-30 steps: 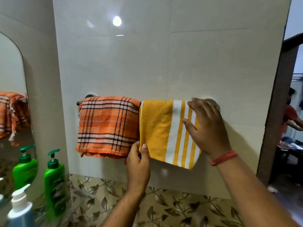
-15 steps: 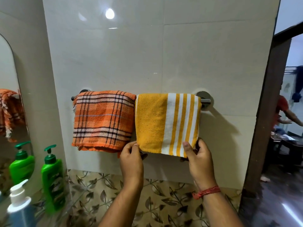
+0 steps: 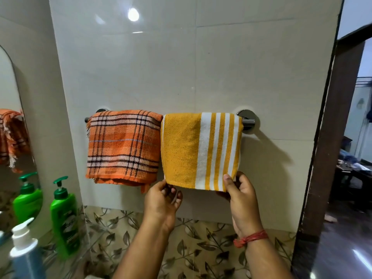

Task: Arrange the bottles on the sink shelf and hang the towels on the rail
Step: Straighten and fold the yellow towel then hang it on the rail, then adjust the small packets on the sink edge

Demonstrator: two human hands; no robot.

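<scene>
Two towels hang folded side by side over the chrome rail point(image 3: 248, 122) on the tiled wall. On the left is the orange plaid towel point(image 3: 122, 146), on the right the yellow towel with white stripes point(image 3: 199, 150). My right hand point(image 3: 241, 200) pinches the yellow towel's lower right corner, thumb in front. My left hand point(image 3: 162, 202) is at its lower left corner, fingers curled around the edge. A green pump bottle point(image 3: 64, 218) and a blue bottle with a white pump point(image 3: 24, 256) stand on the glass shelf point(image 3: 94, 240) at the lower left.
A mirror point(image 3: 10, 93) on the left wall reflects the green bottle and the orange towel. Leaf-patterned tiles run below the rail. A dark brown door frame point(image 3: 326, 154) borders the wall on the right, with another room beyond.
My right hand has dropped from the yellow towel's top right, near the rail mount, to its lower right corner. The towel now hangs straighter. My left hand stayed at the lower left corner.
</scene>
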